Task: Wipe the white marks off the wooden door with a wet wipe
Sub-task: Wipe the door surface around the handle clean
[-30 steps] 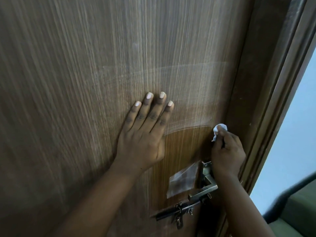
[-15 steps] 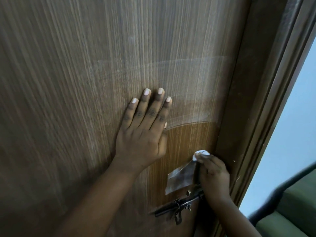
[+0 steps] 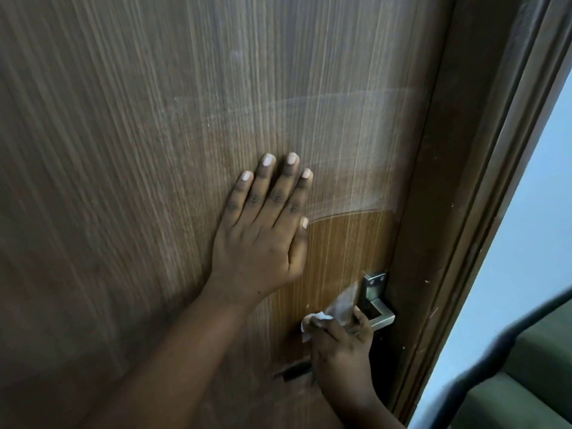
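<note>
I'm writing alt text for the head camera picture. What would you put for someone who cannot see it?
A right hand presses a white wet wipe on a wooden door beside its metal handle, while the left hand lies flat on the door. Above a darker, cleaner patch, whitish smears cover the wood.

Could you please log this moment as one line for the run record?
left hand flat on door | right hand presses wet wipe beside handle | white marks remain above
</note>
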`<state>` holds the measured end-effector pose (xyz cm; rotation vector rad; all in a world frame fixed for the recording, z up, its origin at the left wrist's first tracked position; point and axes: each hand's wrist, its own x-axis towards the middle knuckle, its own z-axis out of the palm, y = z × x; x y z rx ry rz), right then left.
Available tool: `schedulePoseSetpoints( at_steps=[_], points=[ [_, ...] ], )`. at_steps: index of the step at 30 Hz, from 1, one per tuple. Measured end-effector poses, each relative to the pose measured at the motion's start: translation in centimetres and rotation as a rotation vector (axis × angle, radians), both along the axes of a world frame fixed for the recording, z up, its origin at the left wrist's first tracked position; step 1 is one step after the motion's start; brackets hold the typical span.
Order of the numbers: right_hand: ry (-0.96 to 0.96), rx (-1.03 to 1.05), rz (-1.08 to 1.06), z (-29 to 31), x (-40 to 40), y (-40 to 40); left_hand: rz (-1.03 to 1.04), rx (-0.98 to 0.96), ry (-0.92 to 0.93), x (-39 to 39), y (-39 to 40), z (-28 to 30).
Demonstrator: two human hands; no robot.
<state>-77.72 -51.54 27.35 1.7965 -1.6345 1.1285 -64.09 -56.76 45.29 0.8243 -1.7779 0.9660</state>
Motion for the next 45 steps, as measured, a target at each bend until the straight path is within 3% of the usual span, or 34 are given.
schedulePoseSetpoints(
  at_steps=[4,8,14,25,31,36,40,45],
  points=[
    [0.127,0.052,-0.105,-1.8,1.1,0.0,-0.008,0.001,0.002,0.0,-0.1,0.0],
    [0.135,0.038,-0.13,-4.6,1.5,0.6,-0.001,0.001,-0.009,0.0,-0.2,-0.5],
    [0.11,0.368,-0.019,-7.7,2.1,1.8,0.002,0.001,-0.049,0.1,-0.3,-1.4],
    [0.097,0.249,0.073,-2.9,0.7,-2.3,-0.004,-0.003,-0.055,0.2,-0.3,-1.4],
    [0.184,0.51,0.003,-9.4,-1.6,-0.2,0.029,-0.006,-0.059,0.2,-0.2,-1.4],
    [0.217,0.622,0.072,-10.5,-3.4,0.1,0.028,-0.017,-0.056,0.2,-0.2,-1.4],
    [0.218,0.546,0.05,-9.3,-4.2,-0.5,0.043,-0.013,-0.056,0.2,-0.2,-1.3],
    [0.158,0.204,0.083,-3.8,-4.9,-3.1,0.054,-0.009,-0.048,0.1,-0.2,-1.3]
  ],
)
